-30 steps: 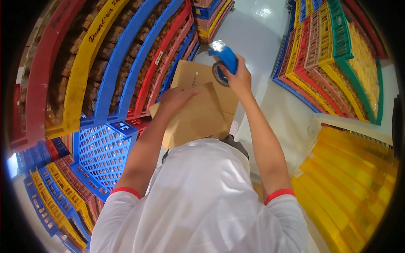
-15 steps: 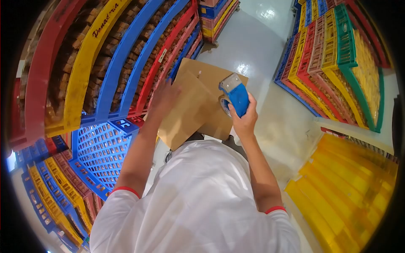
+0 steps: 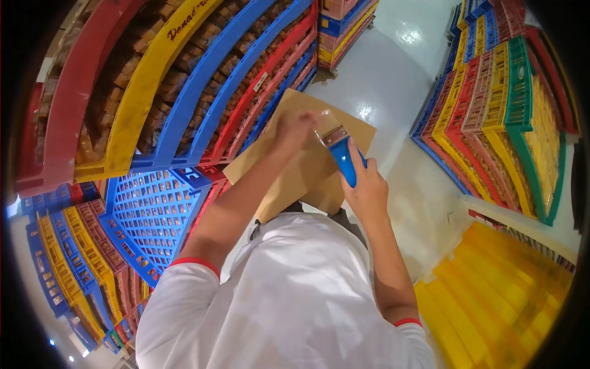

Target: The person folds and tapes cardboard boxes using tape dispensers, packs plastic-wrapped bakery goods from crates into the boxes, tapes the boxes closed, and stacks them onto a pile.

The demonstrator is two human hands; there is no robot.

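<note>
My right hand grips a blue tape dispenser by its body, fingers wrapped round it. Clear packing tape shows at its upper end. My left hand is closed beside that end, its fingertips slightly blurred and drawn together at the strip of tape. Below both hands lies a brown cardboard box with broad flat panels, close in front of my body. Part of the cardboard is covered by my left forearm.
Stacked crates in red, yellow and blue rise close on my left, filled with small wrapped items. A blue lattice crate sits lower left. More stacked crates stand at right across the grey floor. Yellow panels lie lower right.
My left hand has moved right and up from the cardboard's left edge to the tape end. The dispenser has turned, and my right hand has shifted slightly right and down.
</note>
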